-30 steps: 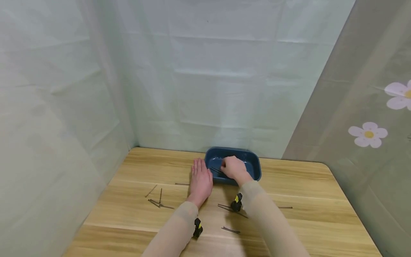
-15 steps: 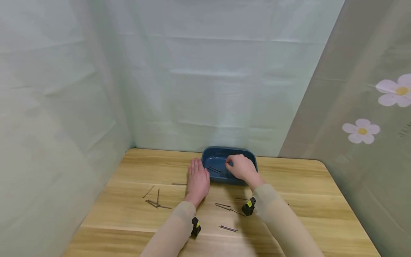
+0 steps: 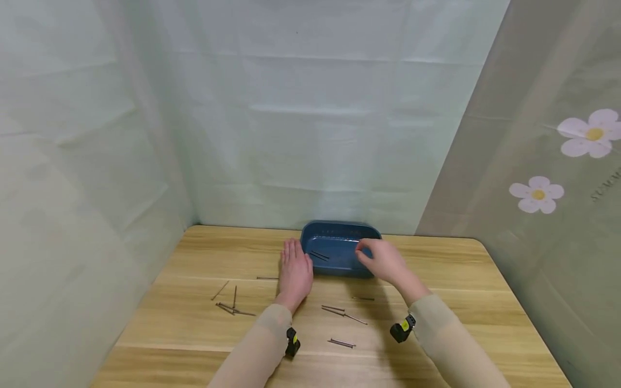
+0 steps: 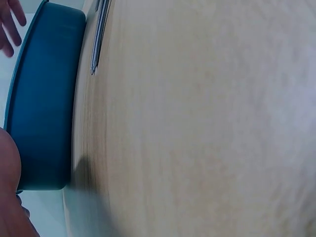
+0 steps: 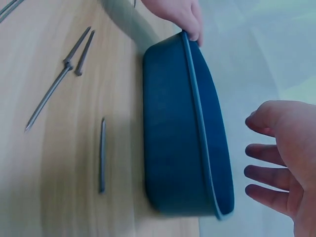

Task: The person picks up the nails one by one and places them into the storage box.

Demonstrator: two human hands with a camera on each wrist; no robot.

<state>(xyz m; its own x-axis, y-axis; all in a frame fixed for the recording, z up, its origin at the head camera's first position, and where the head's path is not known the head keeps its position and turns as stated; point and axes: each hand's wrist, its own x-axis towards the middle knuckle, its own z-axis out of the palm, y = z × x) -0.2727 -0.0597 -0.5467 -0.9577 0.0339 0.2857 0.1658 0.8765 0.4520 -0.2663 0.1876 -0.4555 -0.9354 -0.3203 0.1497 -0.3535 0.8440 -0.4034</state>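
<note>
**Blue tray between our two hands**

The blue tray (image 3: 339, 253) stood at the far edge of the wooden surface (image 3: 461, 302), close to the curtain, with two nails (image 3: 319, 255) lying inside it. Our left hand (image 3: 294, 272) rested flat on the surface, its fingers (image 5: 190, 22) straight and touching the tray's left end. Our right hand (image 3: 383, 260) hovered over the tray's right end, fingers (image 5: 264, 173) relaxed and holding nothing. Loose nails (image 3: 342, 314) lay nearer to us, and another group (image 3: 230, 304) lay well apart on the left.
</note>
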